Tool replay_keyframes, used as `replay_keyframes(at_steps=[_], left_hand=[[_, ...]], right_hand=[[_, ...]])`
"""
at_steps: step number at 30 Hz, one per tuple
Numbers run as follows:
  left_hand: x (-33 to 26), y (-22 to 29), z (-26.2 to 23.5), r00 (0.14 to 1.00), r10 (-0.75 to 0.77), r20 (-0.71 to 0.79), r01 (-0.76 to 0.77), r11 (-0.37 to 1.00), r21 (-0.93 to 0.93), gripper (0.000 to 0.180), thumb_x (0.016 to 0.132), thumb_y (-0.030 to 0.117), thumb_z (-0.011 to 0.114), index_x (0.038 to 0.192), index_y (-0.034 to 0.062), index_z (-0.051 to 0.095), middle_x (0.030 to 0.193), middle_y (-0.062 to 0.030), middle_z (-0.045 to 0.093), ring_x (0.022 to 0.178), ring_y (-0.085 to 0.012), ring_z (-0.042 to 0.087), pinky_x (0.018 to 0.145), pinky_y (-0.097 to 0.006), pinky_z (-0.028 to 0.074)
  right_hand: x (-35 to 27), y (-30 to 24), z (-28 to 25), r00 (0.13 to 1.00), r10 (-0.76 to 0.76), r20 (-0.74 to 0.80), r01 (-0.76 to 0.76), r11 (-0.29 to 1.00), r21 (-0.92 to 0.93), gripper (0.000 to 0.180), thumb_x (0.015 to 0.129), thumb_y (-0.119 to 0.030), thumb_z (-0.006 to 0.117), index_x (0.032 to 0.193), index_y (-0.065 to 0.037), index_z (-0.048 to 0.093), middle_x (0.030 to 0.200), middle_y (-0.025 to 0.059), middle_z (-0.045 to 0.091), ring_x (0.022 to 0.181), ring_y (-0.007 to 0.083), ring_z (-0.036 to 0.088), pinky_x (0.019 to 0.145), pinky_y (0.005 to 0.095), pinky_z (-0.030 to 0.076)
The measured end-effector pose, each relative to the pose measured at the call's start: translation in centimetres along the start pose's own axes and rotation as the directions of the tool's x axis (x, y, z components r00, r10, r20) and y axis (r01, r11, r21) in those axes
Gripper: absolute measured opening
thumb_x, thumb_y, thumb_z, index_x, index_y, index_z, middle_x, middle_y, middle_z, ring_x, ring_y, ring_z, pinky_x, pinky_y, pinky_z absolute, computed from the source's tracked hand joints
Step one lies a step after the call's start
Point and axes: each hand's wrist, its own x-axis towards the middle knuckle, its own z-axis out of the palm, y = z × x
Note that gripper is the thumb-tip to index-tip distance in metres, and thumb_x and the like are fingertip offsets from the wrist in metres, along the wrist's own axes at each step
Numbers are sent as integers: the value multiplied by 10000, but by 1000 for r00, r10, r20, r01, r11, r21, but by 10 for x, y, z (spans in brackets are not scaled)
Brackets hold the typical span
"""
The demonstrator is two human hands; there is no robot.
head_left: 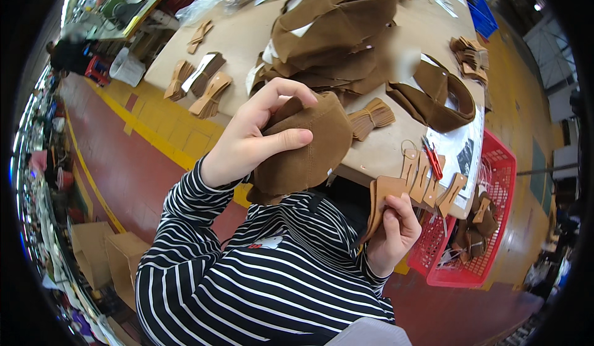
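My left hand (272,126) is closed on a stitched brown fabric piece (318,142), thumb on the near face and fingers curled over its top edge. Lower and to the right, my right hand (398,231) pinches a small stack of tan leather pieces (385,200), held upright just off the table's near edge. Beyond my left hand rises a big heap of brown fabric pieces (340,24). A tied bundle of brown strips (372,119) lies beside the held fabric. Several tan slotted leather tabs (419,176) rest close to my right hand.
Red-handled snippers (433,160) lie on white paper (467,160) at the table's right. A brown fabric loop (436,95) sits behind them. A red plastic basket (501,222) stands beside the table. More strip bundles (210,95) and clear plastic (219,0) are at the left.
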Motion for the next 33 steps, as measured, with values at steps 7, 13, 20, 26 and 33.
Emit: replay_keyframes(at_steps=[7, 13, 20, 26, 33], left_hand=[[58, -48, 44, 966, 172, -193, -177, 984, -9, 444, 895, 2, 592, 1298, 62, 417, 1241, -72, 495, 1153, -137, 488, 994, -261, 374], [82, -67, 63, 980, 71, -183, -126, 944, -305, 537, 879, -72, 592, 1344, 57, 358, 1243, -116, 522, 1159, -175, 521, 1013, -298, 402], [72, -81, 56, 966, -104, -237, -11, 898, -439, 547, 888, -55, 610, 1329, 65, 309, 1278, -161, 529, 1164, -198, 542, 1006, -309, 428], [44, -93, 61, 976, 97, -197, -70, 988, 140, 665, 917, -12, 545, 1454, -30, 153, 1372, -177, 443, 1263, -231, 458, 1070, -341, 350], [32, -81, 46, 987, 29, -160, -26, 1000, 16, 676, 868, -10, 651, 1428, -92, 282, 1273, -192, 563, 1142, -229, 582, 982, -299, 450]], right_hand=[[15, 23, 21, 966, 187, -180, -147, 966, 212, 589, 898, 53, 548, 1444, 61, 327, 1197, 154, 610, 1090, 199, 600, 959, 316, 471], [41, 59, 9, 946, 270, -178, -181, 898, 402, 346, 924, 6, 586, 1257, 69, 513, 1136, 117, 629, 1044, 155, 598, 919, 286, 479], [42, 55, 8, 948, 316, -15, -268, 826, 495, 265, 900, -3, 615, 1153, 60, 569, 1174, 131, 619, 1058, 175, 595, 961, 310, 454], [46, 53, 16, 996, 71, 56, -81, 974, 212, 157, 848, 31, 673, 998, 56, 634, 1326, 173, 506, 964, 124, 592, 804, 246, 481], [44, 41, 13, 984, 121, 132, -135, 985, 106, 167, 819, 11, 709, 972, 46, 652, 1238, 147, 491, 968, 155, 571, 839, 270, 484]])
